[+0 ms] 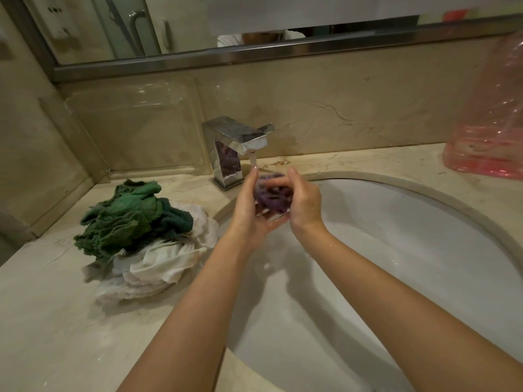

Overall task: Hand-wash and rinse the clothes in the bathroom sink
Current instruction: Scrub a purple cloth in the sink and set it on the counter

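A small purple cloth point(271, 193) is bunched into a ball between my two hands, above the back of the white sink point(396, 236). My left hand point(249, 207) cups it from the left and below. My right hand point(304, 202) presses on it from the right, fingers across its top. Water runs from the square chrome faucet point(237, 142) down onto the cloth and my left fingertips. On the counter to the left lies a pile of wet clothes: a green cloth point(127, 219) on top of white cloths point(158, 267).
A pink translucent plastic bag point(492, 123) stands on the marble counter point(56, 321) at the back right. A clear plastic sheet point(135, 125) leans on the wall behind the pile. A mirror point(198, 24) runs along the top.
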The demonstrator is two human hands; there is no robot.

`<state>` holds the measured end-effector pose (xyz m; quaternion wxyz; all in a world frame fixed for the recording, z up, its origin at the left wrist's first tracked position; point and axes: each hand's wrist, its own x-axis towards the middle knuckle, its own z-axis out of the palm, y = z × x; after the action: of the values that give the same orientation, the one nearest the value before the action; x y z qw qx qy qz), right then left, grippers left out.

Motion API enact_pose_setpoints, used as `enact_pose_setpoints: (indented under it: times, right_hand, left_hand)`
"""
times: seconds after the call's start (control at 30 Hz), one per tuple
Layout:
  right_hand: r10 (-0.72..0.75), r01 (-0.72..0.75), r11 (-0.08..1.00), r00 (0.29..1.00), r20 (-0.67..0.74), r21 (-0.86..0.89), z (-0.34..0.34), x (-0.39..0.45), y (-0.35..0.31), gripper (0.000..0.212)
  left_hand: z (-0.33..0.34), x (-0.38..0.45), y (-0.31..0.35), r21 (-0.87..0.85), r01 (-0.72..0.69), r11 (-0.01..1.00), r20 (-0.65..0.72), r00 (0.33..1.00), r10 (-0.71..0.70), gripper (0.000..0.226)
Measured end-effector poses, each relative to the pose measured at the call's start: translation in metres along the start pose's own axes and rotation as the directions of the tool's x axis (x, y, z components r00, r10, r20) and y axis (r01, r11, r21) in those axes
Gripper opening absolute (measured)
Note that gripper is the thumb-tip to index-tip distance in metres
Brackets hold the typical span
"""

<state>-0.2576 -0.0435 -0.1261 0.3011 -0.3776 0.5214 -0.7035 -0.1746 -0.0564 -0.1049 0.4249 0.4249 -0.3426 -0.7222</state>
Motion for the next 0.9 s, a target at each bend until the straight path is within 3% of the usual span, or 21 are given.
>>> enact_pose_setpoints:
  times: [0.07,0.13,0.2,0.27,0.3,0.4,0.53,0.6,0.7,0.8,0.9]
  right_hand:
    - [-0.06,0.056,0.996,0.997,0.051,0.069,-0.001,-0.002,-0.002,0.037]
    - [-0.05,0.062,0.991,0.994,-0.099,0.117,-0.003,0.0,-0.01,0.026]
    - [-0.103,0.07,0.988,0.96,-0.26,-0.135,-0.01,0.006,-0.009,0.016]
    - [-0.104,0.036,0.92,0.982,-0.154,-0.391,-0.017,0.008,-0.002,0.014]
    - [-0.038,0.016,0.912,0.998,-0.046,-0.41,-0.018,0.008,0.004,0.021]
    - [0.25,-0.222,0.961,0.953,0.17,-0.166,-0.015,0.004,0.009,0.035]
    - [0.275,-0.268,0.962,0.927,0.254,-0.062,-0.011,0.005,0.007,0.02]
    - [0.25,-0.249,0.968,0.943,0.22,-0.033,-0.009,0.006,0.007,0.011]
    - [0.269,-0.277,0.959,0.957,0.108,0.06,-0.008,0.009,0.009,0.022]
    - [0.294,-0.299,0.937,0.954,0.053,0.179,-0.013,0.013,0.007,0.015]
    - [0.31,-0.317,0.906,0.948,0.071,0.281,-0.017,0.016,0.004,0.02]
  left_hand:
    - [-0.003,0.004,-0.001,-0.06,0.03,0.998,0.015,0.999,-0.029,0.04]
    - [-0.006,0.008,-0.002,-0.047,0.012,0.999,-0.078,0.997,-0.016,0.031]
    - [-0.008,0.013,-0.003,-0.013,-0.016,1.0,-0.164,0.986,0.013,0.034]
    - [-0.009,0.014,-0.001,-0.048,-0.038,0.998,-0.174,0.984,0.029,0.036]
    - [-0.009,0.014,-0.001,-0.061,-0.054,0.997,-0.167,0.985,0.043,0.036]
    - [-0.01,0.012,0.001,-0.046,-0.091,0.995,-0.169,0.982,0.082,0.036]
    - [-0.016,0.012,0.003,-0.144,-0.036,0.989,-0.129,0.991,0.018,0.055]
    - [-0.016,0.01,0.004,-0.148,0.022,0.989,-0.126,0.991,-0.041,0.06]
    - [-0.017,0.009,0.001,-0.079,0.075,0.994,-0.119,0.989,-0.084,0.061]
    - [-0.016,0.007,0.002,0.031,0.171,0.985,-0.089,0.982,-0.167,0.067]
    - [-0.011,0.008,-0.001,0.072,0.166,0.984,-0.099,0.982,-0.158,0.04]
